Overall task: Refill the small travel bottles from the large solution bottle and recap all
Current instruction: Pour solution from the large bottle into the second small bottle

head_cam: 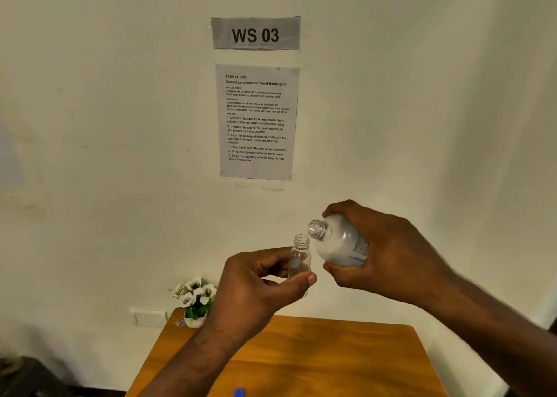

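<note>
My left hand [256, 288] holds a small clear travel bottle [300, 256] upright in the air, uncapped, gripped between thumb and fingers. My right hand [382, 252] grips the large white solution bottle [337, 243], also uncapped and tilted to the left. Its open neck sits just above and right of the small bottle's mouth, with a small gap between them. No liquid stream is visible. Both bottles are held well above the wooden table [331, 354]. No caps are in view.
A small pot of white artificial flowers [194, 300] stands at the table's back left corner. A blue object [239, 392] shows at the bottom edge. Paper sheets with printed instructions [256, 119] hang on the wall behind. A wall socket [149, 316] sits left of the table.
</note>
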Available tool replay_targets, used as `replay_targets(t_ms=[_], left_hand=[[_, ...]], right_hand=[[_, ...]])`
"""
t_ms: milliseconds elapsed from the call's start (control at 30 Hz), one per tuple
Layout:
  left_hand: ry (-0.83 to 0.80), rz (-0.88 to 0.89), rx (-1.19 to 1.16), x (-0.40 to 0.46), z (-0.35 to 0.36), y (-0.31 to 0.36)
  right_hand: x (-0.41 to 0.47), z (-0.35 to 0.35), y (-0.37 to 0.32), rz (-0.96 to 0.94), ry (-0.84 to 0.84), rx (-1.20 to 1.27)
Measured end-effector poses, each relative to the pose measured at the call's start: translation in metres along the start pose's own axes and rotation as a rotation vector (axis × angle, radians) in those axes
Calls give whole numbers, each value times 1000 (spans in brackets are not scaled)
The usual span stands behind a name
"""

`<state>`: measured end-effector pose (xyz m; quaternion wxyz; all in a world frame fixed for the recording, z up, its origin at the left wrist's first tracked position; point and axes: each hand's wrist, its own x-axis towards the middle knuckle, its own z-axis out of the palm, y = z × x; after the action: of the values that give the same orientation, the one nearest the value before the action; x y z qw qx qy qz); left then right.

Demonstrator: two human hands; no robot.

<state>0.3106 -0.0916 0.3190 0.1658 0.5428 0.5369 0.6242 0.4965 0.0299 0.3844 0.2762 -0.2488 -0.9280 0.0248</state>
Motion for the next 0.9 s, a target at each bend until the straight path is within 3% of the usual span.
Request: replay_targets(t_ms=[900], left_hand=[[-8, -8, 13, 1, -2, -1]], right_hand=[[15, -21, -7, -92, -36, -265]])
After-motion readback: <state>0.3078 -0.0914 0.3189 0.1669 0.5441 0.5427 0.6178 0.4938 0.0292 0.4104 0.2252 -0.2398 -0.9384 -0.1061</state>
